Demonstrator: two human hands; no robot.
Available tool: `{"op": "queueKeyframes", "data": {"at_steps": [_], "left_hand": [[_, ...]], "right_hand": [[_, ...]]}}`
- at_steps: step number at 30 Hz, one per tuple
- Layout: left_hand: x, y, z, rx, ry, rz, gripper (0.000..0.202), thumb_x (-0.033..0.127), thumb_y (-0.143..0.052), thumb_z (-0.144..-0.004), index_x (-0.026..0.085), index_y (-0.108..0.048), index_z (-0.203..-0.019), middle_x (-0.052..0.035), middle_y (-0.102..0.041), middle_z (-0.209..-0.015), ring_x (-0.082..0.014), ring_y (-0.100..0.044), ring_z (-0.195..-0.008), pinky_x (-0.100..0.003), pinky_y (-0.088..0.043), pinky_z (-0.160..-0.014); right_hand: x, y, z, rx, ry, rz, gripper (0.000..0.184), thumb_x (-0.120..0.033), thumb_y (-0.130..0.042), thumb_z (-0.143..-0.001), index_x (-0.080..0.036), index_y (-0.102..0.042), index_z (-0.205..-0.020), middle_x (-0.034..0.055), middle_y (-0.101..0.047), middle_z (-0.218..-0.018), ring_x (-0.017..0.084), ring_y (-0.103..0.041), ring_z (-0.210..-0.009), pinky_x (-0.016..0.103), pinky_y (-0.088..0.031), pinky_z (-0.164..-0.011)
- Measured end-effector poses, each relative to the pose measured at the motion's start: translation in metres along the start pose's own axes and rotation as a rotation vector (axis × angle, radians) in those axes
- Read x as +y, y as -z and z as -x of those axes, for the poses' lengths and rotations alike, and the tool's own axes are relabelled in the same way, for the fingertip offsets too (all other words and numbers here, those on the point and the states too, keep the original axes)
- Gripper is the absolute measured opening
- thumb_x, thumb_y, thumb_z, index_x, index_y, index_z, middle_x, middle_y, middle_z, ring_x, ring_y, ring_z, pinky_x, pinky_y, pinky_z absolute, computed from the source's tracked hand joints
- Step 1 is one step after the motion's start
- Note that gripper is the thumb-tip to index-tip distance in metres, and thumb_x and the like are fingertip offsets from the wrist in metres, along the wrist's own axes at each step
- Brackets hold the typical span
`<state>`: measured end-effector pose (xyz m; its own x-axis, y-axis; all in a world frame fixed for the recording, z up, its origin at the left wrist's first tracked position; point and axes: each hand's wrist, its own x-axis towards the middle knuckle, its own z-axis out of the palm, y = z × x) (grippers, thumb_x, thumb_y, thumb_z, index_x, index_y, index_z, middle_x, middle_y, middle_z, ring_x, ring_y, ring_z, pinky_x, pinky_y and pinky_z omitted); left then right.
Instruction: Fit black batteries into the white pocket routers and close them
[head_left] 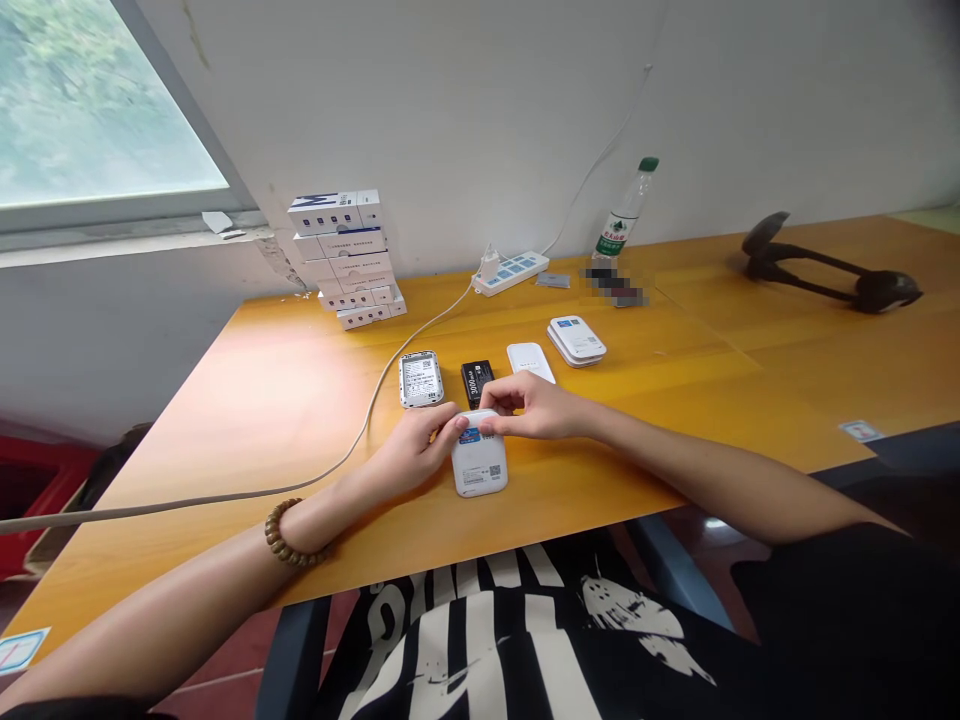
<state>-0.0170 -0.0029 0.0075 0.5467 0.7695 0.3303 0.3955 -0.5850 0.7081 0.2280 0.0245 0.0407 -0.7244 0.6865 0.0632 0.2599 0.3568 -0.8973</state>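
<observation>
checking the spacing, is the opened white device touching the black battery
Apart: the head view shows a strip of yellow tabletop between the opened white device and the black battery.

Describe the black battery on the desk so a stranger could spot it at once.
Start at the wooden desk by the window, then find the person's right hand. Just beyond it lies the black battery, between two white devices. It is the only black block in that row, with large white print.
</observation>
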Motion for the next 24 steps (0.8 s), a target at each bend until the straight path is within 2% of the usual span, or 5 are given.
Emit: {"op": "queueKeyframes", "data": {"at_steps": [6,13,18,21,24], "left_hand": [[-0.005,-0.005,0.004,0.095,-0.054,-0.039,0.045,0.046,-0.039,-0.112,0.024,-0.034,-0.073,0.0052,-0.041,-0.062,-0.0127,-0.038,-0.055,-0.027,-0.027,-0.053],[-0.002,0.001,0.001,0.176,0.068,0.097,0.061,0.071,-0.036,-0.110,0.023,-0.041,-0.072,0.0022,-0.045,-0.065,-0.0144,-0.043,-0.061,-0.028,-0.036,-0.056],[-0.001,0.000,0.000,-0.040,0.177,0.331,0.066,0.081,-0.049,-0.100,0.018,-0.064,-0.086,-0.0059,-0.067,-0.079,-0.0207,-0.062,-0.076,-0.031,-0.054,-0.067],[0.000,-0.002,0.003,-0.201,0.209,0.321,0.064,0.077,-0.054,-0.100,0.016,-0.070,-0.090,-0.0064,-0.068,-0.076,-0.0193,-0.062,-0.070,-0.029,-0.053,-0.062],[0.000,-0.004,0.005,-0.202,0.230,0.325,0.067,0.078,-0.051,-0.101,0.015,-0.070,-0.089,-0.0060,-0.067,-0.072,-0.0166,-0.057,-0.063,-0.027,-0.048,-0.056]], "right_hand": [[0.002,-0.002,-0.001,-0.010,-0.035,-0.011,0.039,-0.055,-0.078,-0.090,-0.019,-0.065,-0.090,-0.0022,-0.061,-0.077,0.013,-0.053,-0.068,0.027,-0.040,-0.061],[0.008,-0.004,0.001,-0.366,-0.196,0.083,0.043,-0.054,-0.081,-0.088,-0.016,-0.079,-0.109,0.0053,-0.079,-0.100,0.020,-0.069,-0.086,0.028,-0.052,-0.074],[0.012,-0.005,0.000,-0.235,-0.159,-0.054,0.041,-0.053,-0.080,-0.088,-0.015,-0.078,-0.104,0.0029,-0.073,-0.085,0.015,-0.062,-0.072,0.026,-0.047,-0.063],[0.015,-0.004,-0.001,-0.240,-0.135,-0.135,0.039,-0.053,-0.080,-0.089,-0.015,-0.076,-0.097,-0.0023,-0.062,-0.071,0.011,-0.052,-0.060,0.023,-0.039,-0.054],[0.016,-0.003,-0.002,-0.278,-0.121,-0.176,0.040,-0.055,-0.080,-0.091,-0.015,-0.075,-0.093,-0.0056,-0.054,-0.063,0.008,-0.044,-0.054,0.022,-0.032,-0.049]]}}
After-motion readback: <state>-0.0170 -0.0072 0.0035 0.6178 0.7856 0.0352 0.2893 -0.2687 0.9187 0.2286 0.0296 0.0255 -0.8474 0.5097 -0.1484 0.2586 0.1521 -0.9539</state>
